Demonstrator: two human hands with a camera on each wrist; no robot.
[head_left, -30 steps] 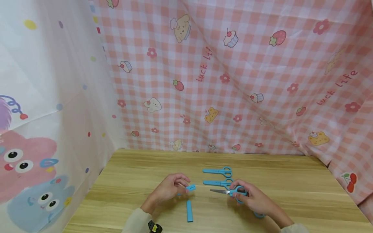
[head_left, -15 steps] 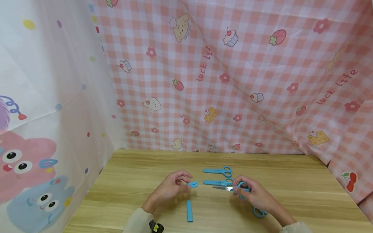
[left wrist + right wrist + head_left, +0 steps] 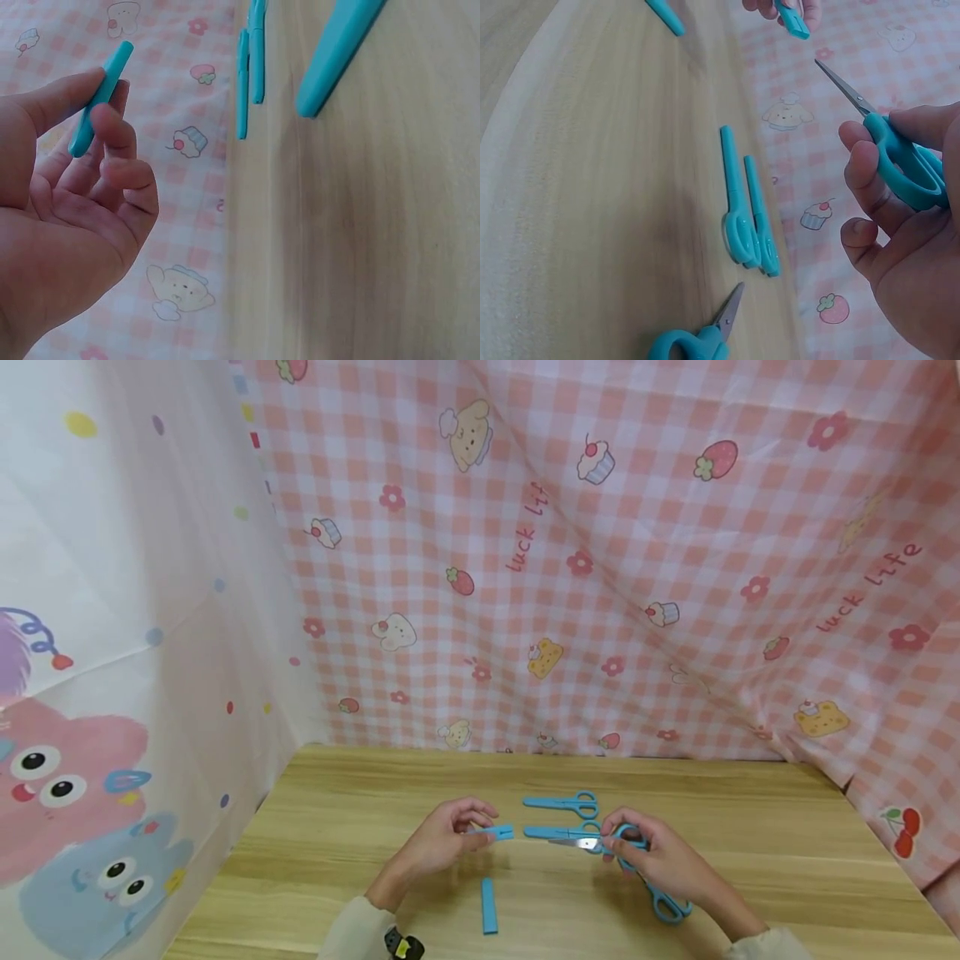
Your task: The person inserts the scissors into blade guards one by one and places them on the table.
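Observation:
My left hand (image 3: 442,839) pinches a blue scissors cover (image 3: 101,97) between thumb and fingers, its slotted end facing right. With thumb and fingers, my right hand (image 3: 652,852) grips a pair of blue-handled scissors (image 3: 904,161); the bare metal blades are together and point left at the cover. A gap separates blade tip from cover in the right wrist view. On the table below the left hand lies a second loose blue cover (image 3: 489,906). Another uncovered pair of scissors (image 3: 694,341) lies beneath the right hand, its blades partly hidden by that hand in the head view.
Two covered blue scissors (image 3: 558,802) lie side by side toward the back of the wooden table (image 3: 360,785), handles to the right. A pink checked cloth (image 3: 480,610) hangs behind the table, and a white printed cloth (image 3: 187,652) stands at the left.
The left hand has shifted slightly right and up with the cover. The right hand has moved a little right with its scissors, uncovering more of the pair on the table.

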